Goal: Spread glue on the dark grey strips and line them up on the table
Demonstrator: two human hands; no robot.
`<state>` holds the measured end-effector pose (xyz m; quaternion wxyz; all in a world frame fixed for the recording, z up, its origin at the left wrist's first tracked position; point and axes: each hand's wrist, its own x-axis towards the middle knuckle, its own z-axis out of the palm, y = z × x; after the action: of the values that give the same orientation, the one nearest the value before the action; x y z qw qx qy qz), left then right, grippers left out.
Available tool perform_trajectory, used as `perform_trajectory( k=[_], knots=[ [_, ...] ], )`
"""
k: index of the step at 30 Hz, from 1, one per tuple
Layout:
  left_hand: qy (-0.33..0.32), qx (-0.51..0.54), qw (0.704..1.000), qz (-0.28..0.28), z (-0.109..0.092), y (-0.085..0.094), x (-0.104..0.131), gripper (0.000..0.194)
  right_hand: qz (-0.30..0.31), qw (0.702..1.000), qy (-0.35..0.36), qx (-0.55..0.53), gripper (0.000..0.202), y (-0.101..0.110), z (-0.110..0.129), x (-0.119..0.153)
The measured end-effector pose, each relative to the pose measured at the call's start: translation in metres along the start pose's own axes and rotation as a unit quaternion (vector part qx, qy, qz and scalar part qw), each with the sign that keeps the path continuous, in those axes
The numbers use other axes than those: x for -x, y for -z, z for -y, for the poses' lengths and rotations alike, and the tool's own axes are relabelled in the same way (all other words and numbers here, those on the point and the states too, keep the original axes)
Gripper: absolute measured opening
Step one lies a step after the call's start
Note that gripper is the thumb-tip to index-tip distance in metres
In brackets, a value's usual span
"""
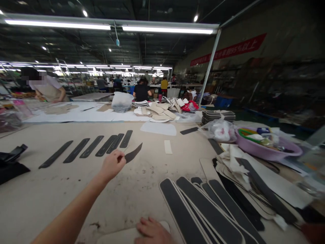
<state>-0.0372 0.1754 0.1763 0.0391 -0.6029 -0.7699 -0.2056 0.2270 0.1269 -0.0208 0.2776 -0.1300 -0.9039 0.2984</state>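
Their left hand [114,164] pinched a dark strip [134,154] by one end beside black pieces [92,146], likely for control, while the right hand [153,232] rested unclenched on a cream panel [115,238], seemingly steadying it.

The one camera sits on the person's head, upright and close to the near side of the bench [142,193], facing forward and tilted down across its top. Nearest the lens, the right grip [154,232] is cut by the bottom edge, while the left forearm [73,217] enters at lower left and carries the left grip [111,164] farther out, left of centre. The wide view runs on beyond the bench into the hall, taking in the tube lights [167,30] overhead and the red banner [228,51] at right
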Motion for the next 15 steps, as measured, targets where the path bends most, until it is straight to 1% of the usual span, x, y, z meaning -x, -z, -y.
perform_trajectory(
  k=[1, 2, 3, 4, 5, 6, 7, 8, 9, 10, 11, 13, 15],
  knots=[
    [0.002, 0.051, 0.999, 0.0, -0.003, 0.015, 0.019, 0.02, -0.024, 0.999, -0.011, -0.043, 0.028, 0.012, 0.012, -0.001],
    [0.009, 0.111, 0.994, 0.006, -0.005, 0.03, 0.038, 0.019, -0.063, 0.993, -0.048, -0.087, 0.036, 0.025, 0.024, -0.003],
    [0.022, 0.174, 0.984, 0.02, -0.007, 0.042, 0.057, 0.02, -0.111, 0.979, -0.109, -0.131, 0.042, 0.038, 0.034, -0.006],
    [0.038, 0.235, 0.97, 0.04, -0.009, 0.053, 0.075, 0.021, -0.167, 0.953, -0.183, -0.177, 0.048, 0.048, 0.042, -0.01],
    [0.056, 0.286, 0.955, 0.063, -0.01, 0.062, 0.091, 0.023, -0.221, 0.913, -0.257, -0.227, 0.054, 0.057, 0.047, -0.014],
    [0.072, 0.331, 0.937, 0.085, -0.011, 0.069, 0.106, 0.025, -0.268, 0.865, -0.32, -0.278, 0.06, 0.064, 0.051, -0.018],
    [0.085, 0.37, 0.919, 0.104, -0.012, 0.073, 0.12, 0.027, -0.304, 0.817, -0.364, -0.328, 0.067, 0.068, 0.053, -0.022],
    [0.095, 0.405, 0.901, 0.119, -0.012, 0.077, 0.131, 0.028, -0.324, 0.777, -0.392, -0.372, 0.073, 0.072, 0.055, -0.026],
    [0.102, 0.435, 0.885, 0.13, -0.012, 0.079, 0.141, 0.03, -0.324, 0.751, -0.408, -0.406, 0.075, 0.074, 0.057, -0.029],
    [0.108, 0.46, 0.87, 0.14, -0.012, 0.08, 0.149, 0.031, -0.308, 0.744, -0.415, -0.424, 0.073, 0.075, 0.06, -0.031],
    [0.114, 0.481, 0.857, 0.149, -0.012, 0.081, 0.156, 0.032, -0.282, 0.75, -0.418, -0.428, 0.067, 0.076, 0.064, -0.032],
    [0.129, 0.511, 0.834, 0.164, -0.01, 0.083, 0.167, 0.032, -0.23, 0.775, -0.42, -0.413, 0.054, 0.077, 0.073, -0.031],
    [0.148, 0.524, 0.821, 0.174, -0.006, 0.084, 0.176, 0.032, -0.214, 0.789, -0.423, -0.39, 0.045, 0.078, 0.081, -0.026]
  ],
)
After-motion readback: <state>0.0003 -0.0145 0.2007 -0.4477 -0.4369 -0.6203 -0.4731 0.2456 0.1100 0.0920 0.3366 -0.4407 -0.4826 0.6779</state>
